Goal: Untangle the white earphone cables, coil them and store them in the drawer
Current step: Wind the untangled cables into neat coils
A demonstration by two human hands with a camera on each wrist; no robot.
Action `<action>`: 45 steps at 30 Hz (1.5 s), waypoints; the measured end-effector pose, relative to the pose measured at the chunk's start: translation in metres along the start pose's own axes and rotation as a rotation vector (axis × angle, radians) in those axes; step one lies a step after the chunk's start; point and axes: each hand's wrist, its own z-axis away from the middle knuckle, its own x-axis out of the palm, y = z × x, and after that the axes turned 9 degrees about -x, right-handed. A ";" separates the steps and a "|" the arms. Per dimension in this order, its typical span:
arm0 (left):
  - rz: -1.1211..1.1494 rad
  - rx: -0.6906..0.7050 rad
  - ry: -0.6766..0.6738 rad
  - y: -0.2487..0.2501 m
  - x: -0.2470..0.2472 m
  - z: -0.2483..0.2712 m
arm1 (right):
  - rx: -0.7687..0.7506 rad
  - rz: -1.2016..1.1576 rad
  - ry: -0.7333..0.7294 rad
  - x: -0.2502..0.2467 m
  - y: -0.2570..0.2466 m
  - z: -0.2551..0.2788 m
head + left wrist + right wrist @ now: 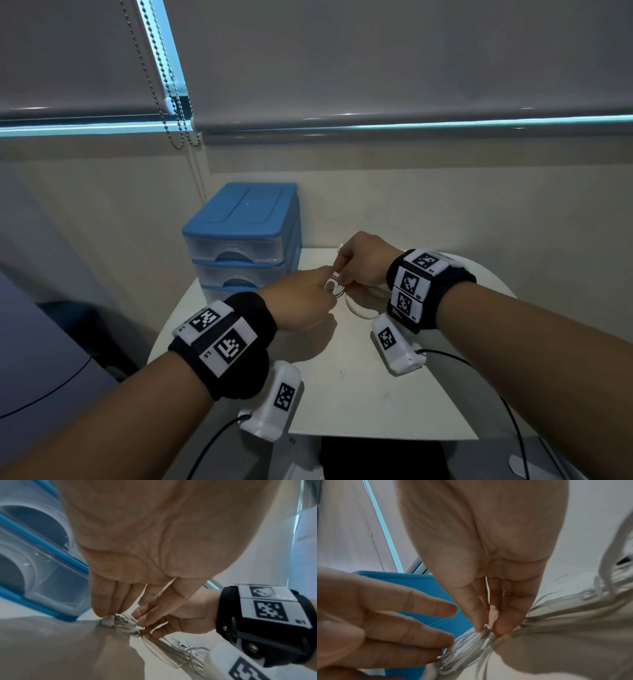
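A small coil of white earphone cable [334, 286] is held just above the white table [359, 394], in front of the blue drawer unit [239, 240]. My left hand [323, 294] pinches the coil's left side between thumb and fingertips [102, 609]. My right hand [342, 272] pinches the coil's other side, where a cable end sticks up between thumb and fingers [488, 627]. The coil [125, 623] shows several tight loops [467, 646]. More white cable [180, 650] lies loose on the table under my right wrist. All of the unit's drawers look closed.
The drawer unit [42, 561] has clear drawers with curved handles and stands at the table's back left, against the wall. A loose white cable loop [359, 310] lies right of the hands. Window blinds with bead chains [171, 85] hang behind. Dark furniture sits to the left.
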 end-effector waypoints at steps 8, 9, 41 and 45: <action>-0.032 -0.044 -0.007 0.003 -0.005 0.003 | -0.059 0.037 0.016 -0.004 0.001 0.009; -0.046 -0.033 0.001 0.006 -0.005 0.005 | -0.070 0.032 0.026 -0.008 0.003 0.012; -0.034 0.286 0.222 0.068 -0.001 -0.016 | -0.323 -0.351 0.320 -0.119 0.036 0.112; 0.251 0.381 0.225 0.089 -0.013 -0.002 | -0.434 -0.441 0.381 -0.135 0.003 0.114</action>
